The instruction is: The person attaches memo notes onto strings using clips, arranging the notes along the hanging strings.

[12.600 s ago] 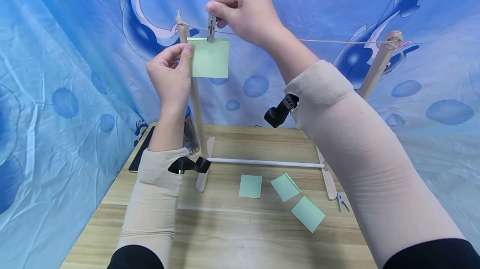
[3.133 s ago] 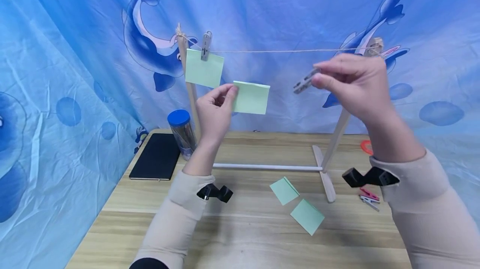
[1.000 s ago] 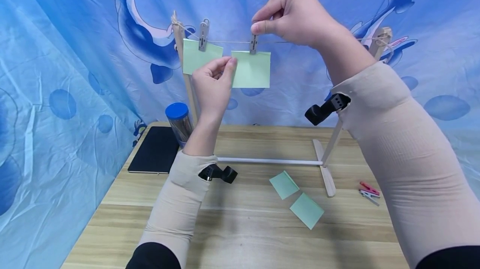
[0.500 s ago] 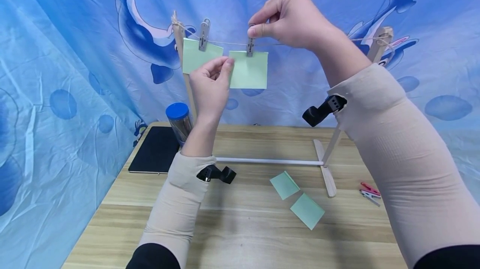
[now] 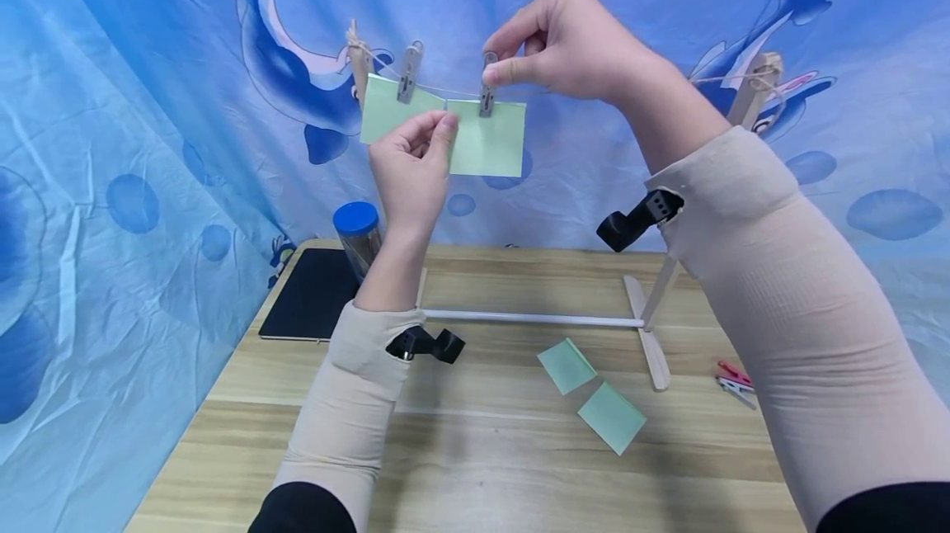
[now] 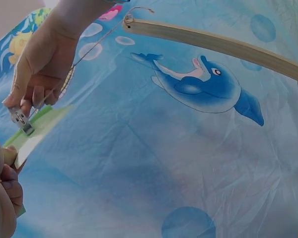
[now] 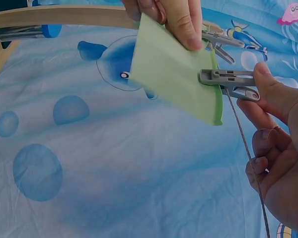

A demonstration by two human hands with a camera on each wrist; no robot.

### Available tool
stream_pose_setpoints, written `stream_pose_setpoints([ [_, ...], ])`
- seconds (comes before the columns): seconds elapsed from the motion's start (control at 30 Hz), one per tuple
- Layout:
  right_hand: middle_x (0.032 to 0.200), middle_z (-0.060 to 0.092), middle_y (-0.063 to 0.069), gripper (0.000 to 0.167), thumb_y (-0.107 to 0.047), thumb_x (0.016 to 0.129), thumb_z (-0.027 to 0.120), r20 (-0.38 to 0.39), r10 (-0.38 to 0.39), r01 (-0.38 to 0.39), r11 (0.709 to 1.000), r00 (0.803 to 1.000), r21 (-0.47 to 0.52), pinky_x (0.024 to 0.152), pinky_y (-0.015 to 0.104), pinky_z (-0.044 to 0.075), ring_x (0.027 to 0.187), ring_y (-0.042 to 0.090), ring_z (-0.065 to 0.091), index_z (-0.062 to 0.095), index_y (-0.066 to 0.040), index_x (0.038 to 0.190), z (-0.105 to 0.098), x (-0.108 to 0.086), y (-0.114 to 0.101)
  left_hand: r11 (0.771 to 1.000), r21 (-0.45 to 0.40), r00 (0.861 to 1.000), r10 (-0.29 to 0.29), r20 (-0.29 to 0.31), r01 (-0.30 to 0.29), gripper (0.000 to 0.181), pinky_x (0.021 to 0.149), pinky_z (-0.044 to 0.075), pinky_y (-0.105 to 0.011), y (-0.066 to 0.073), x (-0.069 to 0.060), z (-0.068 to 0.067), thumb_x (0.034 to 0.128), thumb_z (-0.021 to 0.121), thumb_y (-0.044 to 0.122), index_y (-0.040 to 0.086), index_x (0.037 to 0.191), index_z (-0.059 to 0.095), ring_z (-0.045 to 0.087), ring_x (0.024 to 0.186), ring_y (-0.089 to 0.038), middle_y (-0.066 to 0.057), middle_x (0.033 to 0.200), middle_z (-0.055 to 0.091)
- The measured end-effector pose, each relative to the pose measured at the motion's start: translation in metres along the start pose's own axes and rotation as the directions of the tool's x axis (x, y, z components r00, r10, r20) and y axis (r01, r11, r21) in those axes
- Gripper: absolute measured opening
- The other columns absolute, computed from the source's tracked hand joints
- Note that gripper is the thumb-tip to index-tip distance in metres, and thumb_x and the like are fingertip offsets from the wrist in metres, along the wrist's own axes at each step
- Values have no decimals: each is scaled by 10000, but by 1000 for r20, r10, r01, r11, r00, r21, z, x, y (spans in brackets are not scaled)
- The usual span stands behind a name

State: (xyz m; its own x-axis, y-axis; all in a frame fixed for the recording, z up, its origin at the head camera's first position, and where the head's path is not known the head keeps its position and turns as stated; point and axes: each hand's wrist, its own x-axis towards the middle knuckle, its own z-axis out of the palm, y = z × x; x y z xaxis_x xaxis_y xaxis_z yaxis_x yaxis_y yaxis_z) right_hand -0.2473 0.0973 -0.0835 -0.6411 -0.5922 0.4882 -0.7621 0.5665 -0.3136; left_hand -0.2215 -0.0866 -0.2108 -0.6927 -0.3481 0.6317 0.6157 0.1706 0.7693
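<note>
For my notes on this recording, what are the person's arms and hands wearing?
The left hand and right hand are gloveless. Beige sleeves cover both forearms, with black fabric above them. A small black camera pokes through an opening in each sleeve near the wrist.

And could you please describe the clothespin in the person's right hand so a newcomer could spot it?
In the head view, find the left wooden post in front of the blue dolphin curtain. Just right of its top, a grey clothespin sits on a green paper note. Yours is the next grey clothespin rightward, set apart by the right hand pinching it.
</note>
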Motion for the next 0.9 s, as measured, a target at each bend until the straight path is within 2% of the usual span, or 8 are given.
stream_pose_setpoints([
  [0.13, 880, 684, 11, 274, -306, 926, 751, 6, 12, -12, 1000, 1000, -10, 528, 271, 337, 531, 133, 383, 789, -131, 1133, -1, -1, 1, 999, 30, 999, 30, -34, -29, 237, 570, 474, -180, 0, -3, 1, 900, 783, 268, 55, 1001, 804, 615, 653, -121, -54, 944, 773],
  [0.23, 848, 662, 13, 294, -329, 925, 749, 13, 24, -24, 1000, 1000, -8, 536, 277, 344, 539, 134, 392, 786, -132, 1141, -1, -2, 3, 984, 105, 982, 154, -107, -143, 259, 522, 414, -180, -3, -7, 0, 905, 783, 314, 62, 959, 808, 548, 561, -125, -46, 855, 767],
  [0.3, 848, 662, 12, 300, -336, 923, 752, 20, 32, -32, 999, 999, 2, 540, 277, 348, 543, 133, 399, 785, -128, 1136, -1, -2, 3, 955, 160, 947, 277, -162, -252, 270, 490, 345, -209, -6, -11, 0, 927, 761, 307, 42, 890, 798, 477, 510, -141, -61, 747, 732],
  [0.4, 882, 677, 7, 299, -327, 927, 750, 28, 31, -32, 999, 999, 21, 552, 277, 357, 559, 134, 419, 781, -119, 1139, 0, -2, 4, 900, 191, 877, 428, -216, -392, 313, 485, 294, -224, -11, -14, -1, 958, 706, 231, -16, 772, 752, 418, 491, -143, -102, 599, 611],
  [0.47, 911, 682, 9, 304, -318, 933, 745, 31, 27, -28, 999, 999, 30, 569, 276, 370, 590, 140, 445, 774, -111, 1153, 2, -2, 5, 875, 195, 849, 480, -222, -444, 339, 479, 268, -230, -13, -16, -2, 959, 685, 189, -38, 708, 708, 395, 482, -138, -104, 549, 532],
  [0.5, 927, 684, 10, 310, -317, 938, 739, 34, 25, -26, 999, 999, 33, 584, 276, 381, 613, 146, 461, 768, -109, 1166, 3, -1, 5, 869, 191, 843, 491, -221, -457, 347, 474, 262, -230, -15, -17, -3, 956, 680, 177, -41, 687, 693, 389, 476, -136, -100, 534, 507],
  [0.6, 983, 687, 12, 346, -327, 944, 729, 45, 36, -38, 999, 998, 36, 637, 277, 405, 697, 160, 505, 747, -105, 1210, 5, -1, 6, 863, 189, 838, 502, -212, -469, 369, 462, 254, -235, -18, -21, -6, 950, 668, 167, -40, 644, 654, 379, 463, -133, -90, 511, 462],
  [0.9, 1100, 697, 2, 430, -336, 929, 747, 57, 57, -59, 998, 997, 18, 724, 258, 458, 858, 115, 605, 699, -111, 1292, 5, -4, 8, 868, 191, 850, 490, -191, -458, 404, 458, 245, -234, -32, -26, -18, 937, 660, 193, -22, 598, 607, 363, 451, -138, -68, 490, 424],
])
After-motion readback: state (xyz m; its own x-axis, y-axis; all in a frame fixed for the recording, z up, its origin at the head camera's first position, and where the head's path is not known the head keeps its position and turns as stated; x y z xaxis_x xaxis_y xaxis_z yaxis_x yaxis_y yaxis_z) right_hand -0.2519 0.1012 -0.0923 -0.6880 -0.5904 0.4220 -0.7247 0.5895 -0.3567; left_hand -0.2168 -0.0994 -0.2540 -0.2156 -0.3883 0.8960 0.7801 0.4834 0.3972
